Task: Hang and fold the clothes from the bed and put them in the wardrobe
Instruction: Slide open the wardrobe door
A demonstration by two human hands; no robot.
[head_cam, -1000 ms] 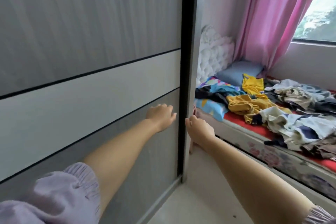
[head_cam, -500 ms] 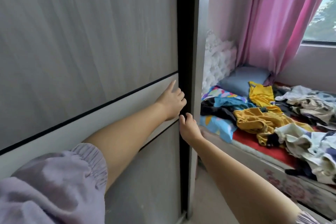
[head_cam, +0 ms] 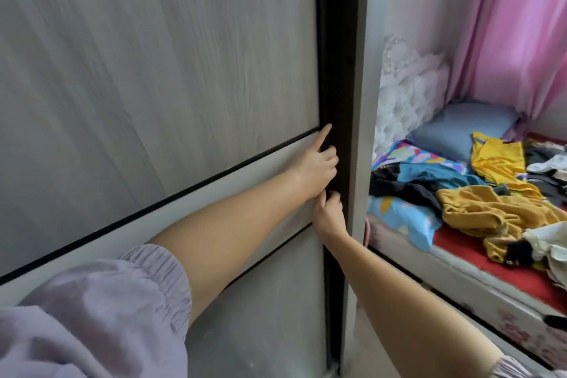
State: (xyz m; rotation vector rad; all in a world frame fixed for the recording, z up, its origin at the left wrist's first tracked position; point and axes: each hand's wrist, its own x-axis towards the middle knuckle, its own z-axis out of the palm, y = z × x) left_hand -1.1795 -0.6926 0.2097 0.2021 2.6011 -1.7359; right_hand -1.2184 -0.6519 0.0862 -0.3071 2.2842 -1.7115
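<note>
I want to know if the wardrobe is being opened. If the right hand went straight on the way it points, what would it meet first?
The right hand already has its fingertips at the dark door edge of the wardrobe door, just below the left hand. Going on, it would likely press into that edge; depth is unclear.

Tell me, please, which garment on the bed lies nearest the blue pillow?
The bright yellow top: it lies against the blue pillow, while the mustard garment sits nearer the camera.

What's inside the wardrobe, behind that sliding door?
Cannot tell. The sliding door covers the inside; only a dark gap at its edge shows, where the left hand and right hand grip. The clothes lie on the bed.
</note>
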